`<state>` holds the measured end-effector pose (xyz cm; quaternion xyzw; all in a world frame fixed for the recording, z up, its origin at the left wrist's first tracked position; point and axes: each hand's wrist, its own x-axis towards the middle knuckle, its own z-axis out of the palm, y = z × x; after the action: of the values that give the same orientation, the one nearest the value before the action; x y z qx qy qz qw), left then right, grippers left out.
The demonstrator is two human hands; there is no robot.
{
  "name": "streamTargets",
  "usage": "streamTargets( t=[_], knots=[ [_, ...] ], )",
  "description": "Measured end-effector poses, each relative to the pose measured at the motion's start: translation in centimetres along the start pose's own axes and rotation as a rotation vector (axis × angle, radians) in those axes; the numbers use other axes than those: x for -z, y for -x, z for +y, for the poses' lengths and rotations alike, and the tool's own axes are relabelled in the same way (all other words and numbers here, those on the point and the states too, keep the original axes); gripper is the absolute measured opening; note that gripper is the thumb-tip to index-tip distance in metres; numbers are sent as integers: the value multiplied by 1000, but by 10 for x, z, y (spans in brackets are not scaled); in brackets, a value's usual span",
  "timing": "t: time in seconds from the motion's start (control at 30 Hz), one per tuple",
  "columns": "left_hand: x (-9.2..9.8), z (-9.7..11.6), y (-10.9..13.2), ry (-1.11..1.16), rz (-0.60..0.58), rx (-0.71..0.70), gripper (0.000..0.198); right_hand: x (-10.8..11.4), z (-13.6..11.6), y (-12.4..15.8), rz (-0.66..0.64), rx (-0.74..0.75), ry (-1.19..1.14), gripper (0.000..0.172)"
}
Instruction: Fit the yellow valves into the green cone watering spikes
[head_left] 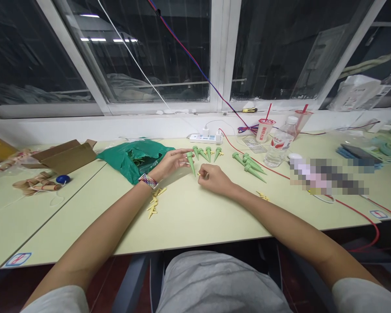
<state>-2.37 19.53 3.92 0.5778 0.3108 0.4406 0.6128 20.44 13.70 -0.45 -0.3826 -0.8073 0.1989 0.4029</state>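
Note:
Between the fingertips of my left hand (174,163) is a green plant watering spike (190,163), its point angled downward. My right hand (213,179) is closed in a pinch on a small yellow valve piece (199,174), of which only a tip shows, just right of the spike's point. Behind my hands lies a row of green spikes (209,153), some with yellow pieces in them. More green spikes (252,165) lie together on the right. Loose yellow valve pieces (154,203) are scattered beside my left wrist, and a smaller pile (263,196) lies near my right forearm.
A green plastic bag (117,158) lies open behind my left wrist, near a cardboard box (67,158). A power strip (206,138) sits by the wall. On the right stand a water bottle (280,145) and a cup with a straw (264,130); a red cable (276,173) crosses the table.

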Motion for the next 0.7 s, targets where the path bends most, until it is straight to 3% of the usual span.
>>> streamTargets(
  t=[0.27,0.4,0.7],
  knots=[
    [-8,-2,2,-54,-27,31,42,-4,5,-6,153,-175,-360,8],
    [-12,-4,4,-78,-70,37,45,-4,5,-9,218,-195,-603,19],
    [-13,-7,6,-181,-105,30,51,-1,6,-8,254,-78,-454,19]
  ],
)
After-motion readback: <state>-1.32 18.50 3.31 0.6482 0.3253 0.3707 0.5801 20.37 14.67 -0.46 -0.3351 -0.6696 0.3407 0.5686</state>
